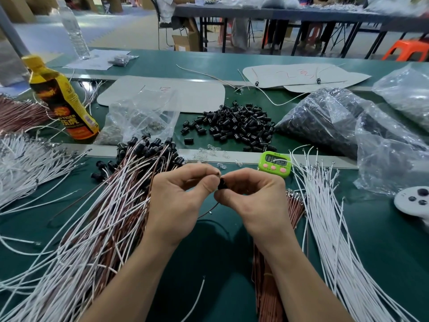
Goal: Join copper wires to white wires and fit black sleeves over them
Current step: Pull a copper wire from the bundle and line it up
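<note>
- Green bench mat (pixel 209 247) lies beneath my wrists; I work raised above it, probably to keep clear of the piles.
- My right hand (pixel 253 201) pinches the black sleeve (pixel 222 184) between thumb and forefinger. My left hand (pixel 183 196) seems to pinch the copper wire (pixel 206 213) at the sleeve's upper end, fingertips meeting for steadiness.
- Sleeve's long axis stands nearly upright, leaning toward my left; the wire trails out below, down-left.
- Sleeved pairs (pixel 111 217) fan left and white wires (pixel 325 217) right, both within reach.
- Farther off sit the timer (pixel 275 164) and the loose sleeves (pixel 236 126).
</note>
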`<state>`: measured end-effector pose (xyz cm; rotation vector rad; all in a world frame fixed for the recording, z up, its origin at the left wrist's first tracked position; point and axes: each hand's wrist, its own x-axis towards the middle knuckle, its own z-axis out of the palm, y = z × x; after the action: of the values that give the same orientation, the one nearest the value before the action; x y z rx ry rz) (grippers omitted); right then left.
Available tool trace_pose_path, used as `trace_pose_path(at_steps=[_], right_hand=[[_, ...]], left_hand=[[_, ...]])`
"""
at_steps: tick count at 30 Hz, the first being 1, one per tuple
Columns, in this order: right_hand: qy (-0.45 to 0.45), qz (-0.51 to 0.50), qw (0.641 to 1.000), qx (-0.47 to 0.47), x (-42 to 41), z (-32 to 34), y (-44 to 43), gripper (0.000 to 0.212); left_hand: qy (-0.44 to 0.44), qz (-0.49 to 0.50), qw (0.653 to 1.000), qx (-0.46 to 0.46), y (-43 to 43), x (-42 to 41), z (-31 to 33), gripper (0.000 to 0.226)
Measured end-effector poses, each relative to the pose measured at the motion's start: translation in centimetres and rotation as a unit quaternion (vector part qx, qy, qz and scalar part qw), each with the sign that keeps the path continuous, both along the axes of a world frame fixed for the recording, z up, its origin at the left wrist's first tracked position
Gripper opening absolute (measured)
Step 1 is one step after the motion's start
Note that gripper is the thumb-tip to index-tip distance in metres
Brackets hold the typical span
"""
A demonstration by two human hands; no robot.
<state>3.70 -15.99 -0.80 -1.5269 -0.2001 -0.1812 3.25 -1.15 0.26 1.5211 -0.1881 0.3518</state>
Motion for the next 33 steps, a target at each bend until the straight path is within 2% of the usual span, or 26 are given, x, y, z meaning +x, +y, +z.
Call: trace_pose_path(at_steps=[12, 19, 26, 30, 33], right_hand=[[0.021, -0.037, 0.997, -0.065, -0.17, 0.14, -0.02, 0.024], [0.036, -0.053, 0.997, -0.049, -0.27, 0.3, 0.06, 0.023], [0.023, -0.061, 0.997, -0.05, -0.4, 0.36, 0.21, 0.025], [0.009, -0.062, 0.998, -0.025, -0.39, 0.54, 0.17, 0.032], [0.018, -0.071, 0.997, 0.015, -0.23, 0.64, 0.06, 0.036]], left_hand=[[0.041, 0.027, 0.999, -0.009, -0.07, 0.0, 0.2, 0.028], [0.077, 0.003, 0.996, -0.038, -0.47, 0.06, 0.33, 0.032], [0.101, 0.001, 0.994, -0.05, -0.32, 0.02, 0.18, 0.027], [0.133, -0.02, 0.99, -0.036, -0.17, 0.07, -0.07, 0.037], [0.165, -0.073, 0.984, -0.005, -0.35, 0.0, -0.31, 0.046]])
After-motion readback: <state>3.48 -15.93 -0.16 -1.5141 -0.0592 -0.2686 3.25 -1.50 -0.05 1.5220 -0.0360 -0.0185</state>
